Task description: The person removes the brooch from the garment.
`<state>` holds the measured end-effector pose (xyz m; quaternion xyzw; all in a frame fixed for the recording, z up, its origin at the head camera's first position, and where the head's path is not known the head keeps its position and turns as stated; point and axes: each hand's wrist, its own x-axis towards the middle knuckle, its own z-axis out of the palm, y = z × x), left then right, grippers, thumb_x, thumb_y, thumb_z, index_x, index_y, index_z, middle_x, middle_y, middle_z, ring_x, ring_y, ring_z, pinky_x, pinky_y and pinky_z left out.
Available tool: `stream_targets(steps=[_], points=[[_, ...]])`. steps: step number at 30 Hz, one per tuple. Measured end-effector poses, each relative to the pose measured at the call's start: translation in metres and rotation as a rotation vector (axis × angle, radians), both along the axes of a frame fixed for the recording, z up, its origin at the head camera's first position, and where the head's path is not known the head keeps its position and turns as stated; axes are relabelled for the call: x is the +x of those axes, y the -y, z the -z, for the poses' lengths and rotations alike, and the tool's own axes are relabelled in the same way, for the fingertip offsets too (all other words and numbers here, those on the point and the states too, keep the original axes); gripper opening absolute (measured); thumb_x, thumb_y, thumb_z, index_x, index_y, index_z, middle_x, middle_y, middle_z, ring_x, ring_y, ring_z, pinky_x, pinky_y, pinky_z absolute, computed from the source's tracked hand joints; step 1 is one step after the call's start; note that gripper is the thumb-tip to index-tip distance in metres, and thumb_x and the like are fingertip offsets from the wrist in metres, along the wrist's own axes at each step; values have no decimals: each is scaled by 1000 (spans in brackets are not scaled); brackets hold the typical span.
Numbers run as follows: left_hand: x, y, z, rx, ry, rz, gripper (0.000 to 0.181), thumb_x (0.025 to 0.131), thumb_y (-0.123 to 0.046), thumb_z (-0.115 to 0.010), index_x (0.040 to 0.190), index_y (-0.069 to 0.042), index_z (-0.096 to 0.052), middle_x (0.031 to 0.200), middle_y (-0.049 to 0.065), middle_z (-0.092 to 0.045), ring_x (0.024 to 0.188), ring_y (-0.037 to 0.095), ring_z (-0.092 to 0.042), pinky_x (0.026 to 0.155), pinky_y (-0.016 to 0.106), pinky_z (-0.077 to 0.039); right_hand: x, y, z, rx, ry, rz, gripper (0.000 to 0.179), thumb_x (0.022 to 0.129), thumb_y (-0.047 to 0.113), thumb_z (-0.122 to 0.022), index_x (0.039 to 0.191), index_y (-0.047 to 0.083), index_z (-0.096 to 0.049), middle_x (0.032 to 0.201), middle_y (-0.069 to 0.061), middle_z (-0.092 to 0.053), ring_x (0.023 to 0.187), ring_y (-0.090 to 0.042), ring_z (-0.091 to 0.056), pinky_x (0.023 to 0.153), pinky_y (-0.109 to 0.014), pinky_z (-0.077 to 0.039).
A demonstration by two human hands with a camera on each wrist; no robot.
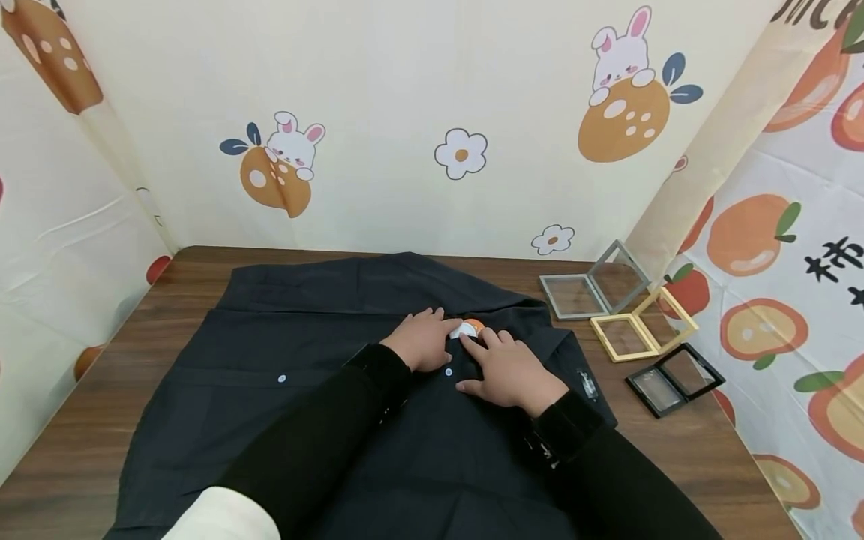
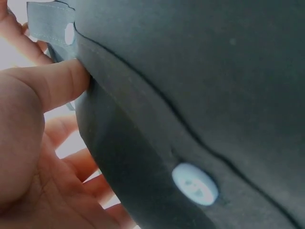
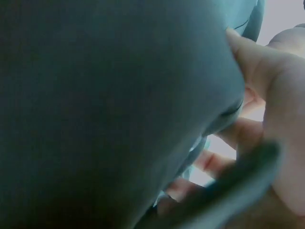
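Note:
A dark navy shirt [image 1: 283, 435] lies spread out, with white buttons down its front. My left hand [image 1: 424, 339] holds the fabric near the upper middle, thumb on the edge of the button strip and fingers partly hidden behind the cloth. A white button [image 2: 194, 184] shows close up in the left wrist view. From the right, my right hand [image 1: 506, 369] grips a fold of the same part, its thumb [image 3: 248, 55] on the cloth and its other fingers partly behind it. Between both hands sits a white and orange label [image 1: 466, 328], touched by the fingertips.
The shirt covers much of a brown wooden table [image 1: 715, 457]. At the right stand three small hinged frames, opened out: a grey one [image 1: 574, 297], a yellow one [image 1: 624, 337] and a black one [image 1: 658, 390]. Printed cloth walls [image 1: 378, 82] enclose the back and sides.

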<state>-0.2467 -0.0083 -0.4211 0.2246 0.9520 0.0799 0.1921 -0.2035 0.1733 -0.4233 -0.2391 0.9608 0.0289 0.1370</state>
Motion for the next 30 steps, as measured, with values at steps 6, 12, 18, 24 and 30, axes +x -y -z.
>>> stream_targets(steps=[6,12,18,24,30], points=[[-1,1,-1,7,15,-25,66,103,-34,-66,162,-29,-37,167,12,-28,154,32,-25,121,56,-25,-8,-3,-3,-10,54,-18,86,96,66,-61,164,22,-31,161,-15,-35,141,-39,-39,110,-54,-39],[1,1,-4,0,10,-16,64,104,-33,-65,162,-29,-38,167,12,-29,153,32,-26,120,56,-25,-7,-3,-2,-13,41,-22,87,96,67,-59,164,22,-30,161,-16,-34,142,-40,-38,110,-55,-39],[2,-1,-8,-28,2,-14,64,104,-34,-65,161,-29,-38,167,11,-29,153,31,-27,120,55,-27,-4,-3,-4,-7,26,-20,86,96,66,-59,164,21,-31,161,-16,-34,141,-40,-39,109,-56,-39],[2,-2,-6,-40,-4,-8,64,104,-35,-65,162,-28,-38,167,12,-29,153,31,-27,119,55,-28,-1,-4,-6,7,14,-18,86,95,65,-63,163,21,-34,161,-14,-37,140,-40,-40,109,-57,-39],[1,-1,-5,-22,2,-9,65,103,-35,-66,161,-28,-38,167,13,-29,153,32,-27,120,56,-27,-1,-4,-5,20,24,-12,88,94,68,-62,163,22,-33,163,-13,-34,144,-40,-37,111,-58,-37]])
